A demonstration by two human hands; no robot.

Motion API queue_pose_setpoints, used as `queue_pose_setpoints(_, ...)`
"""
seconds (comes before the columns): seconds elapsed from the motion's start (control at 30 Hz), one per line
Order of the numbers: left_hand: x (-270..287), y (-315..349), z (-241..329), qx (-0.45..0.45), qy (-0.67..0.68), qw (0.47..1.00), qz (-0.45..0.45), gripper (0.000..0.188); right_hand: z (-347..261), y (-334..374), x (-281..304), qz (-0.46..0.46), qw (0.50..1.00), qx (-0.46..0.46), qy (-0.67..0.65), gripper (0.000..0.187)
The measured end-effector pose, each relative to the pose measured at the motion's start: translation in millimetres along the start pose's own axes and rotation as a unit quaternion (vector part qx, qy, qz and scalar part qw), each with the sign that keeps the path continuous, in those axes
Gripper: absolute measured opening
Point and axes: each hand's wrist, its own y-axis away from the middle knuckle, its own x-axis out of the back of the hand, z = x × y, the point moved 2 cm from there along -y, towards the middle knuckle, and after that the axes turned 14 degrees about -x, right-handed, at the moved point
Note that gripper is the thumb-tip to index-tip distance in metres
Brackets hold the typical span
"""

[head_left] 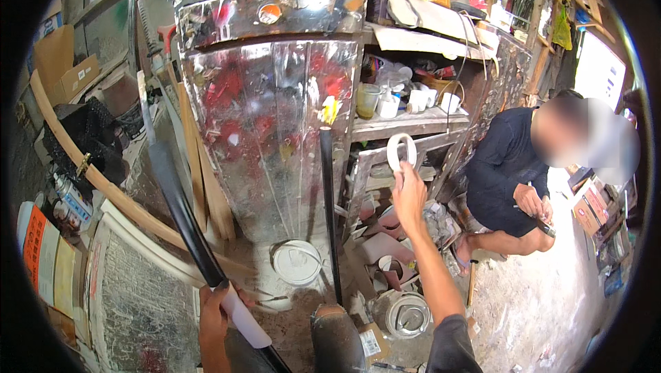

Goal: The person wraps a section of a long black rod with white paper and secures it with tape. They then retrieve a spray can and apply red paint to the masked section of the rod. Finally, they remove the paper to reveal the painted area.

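Rod: long, slim, glossy black round rod (189, 225) w/ pale upper end & smooth white band (246, 321) low down; slants in view from L of the cabinet's left edge, past its lower L corner, to the legs.
L hand: left hand (215, 309), fingers curled round the rod at the band's upper end; palm side hidden, so grip firmness hard to tell.
R hand: right hand (409, 197), raised, thumb & fingers pinched on the lower rim of an off-white, ring-shaped tape roll (391, 151); roll is well apart from the rod, in view just below the shelf's front edge.
Rod handling: prob. stiff & fairly light, but long, so the far end may swing; gloss likely slippery & easy to scuff. Best hold: at/near the band, 2nd support higher up.
Roll handling: light, firm ring, tacky face likely; hold by the side rims, fingers off the sticky edge.
2nd rod: matching straight black rod (329, 214), upright near the cabinet's right edge, neither hand on it.
Cabinet: paint-spattered, dark wooden cabinet (261, 159); white round bucket lid (296, 263) by its bottom edge.
Shelf: worn wooden shelf (413, 123), cups & jars along it.
Co-worker: dark-clad person (502, 159), crouched R, hands apart from these.
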Motion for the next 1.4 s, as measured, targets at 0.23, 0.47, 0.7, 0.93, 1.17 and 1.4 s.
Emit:
queue_pose_setpoints(0.23, 3.6, 11.5, 17.0, -0.044, -0.065, 0.997, -0.011, 0.028, 3.1, -84.7, -19.4, -0.119, 0.978, 0.045, 0.163, 0.022)
queue_pose_setpoints(0.47, -5.8, 17.4, 23.4, -0.079, -0.173, 0.981, -0.042, 0.025, -12.8, -91.3, -21.4, -0.211, 0.943, 0.014, 0.257, 0.023)
queue_pose_setpoints(0.7, -11.2, 36.6, 19.4, -0.055, -0.087, 0.993, -0.052, 0.019, 12.1, -60.1, -12.8, -0.041, 0.987, -0.060, 0.147, 0.032)
queue_pose_setpoints(0.93, -28.3, 47.3, 25.0, -0.062, -0.113, 0.964, -0.233, 0.061, 114.6, 26.3, -61.0, -0.092, 0.980, -0.174, 0.027, 0.032)
queue_pose_setpoints(1.17, -43.5, 51.5, 11.9, -0.009, 0.163, 0.965, -0.206, 0.047, 79.0, 74.9, -31.9, -0.082, 0.956, -0.245, -0.138, 0.026)
queue_pose_setpoints(1.4, -45.8, 33.4, 17.0, 0.000, 0.253, 0.930, -0.265, 0.054, -77.3, 114.7, 33.2, -0.217, 0.826, -0.237, -0.463, 0.028)
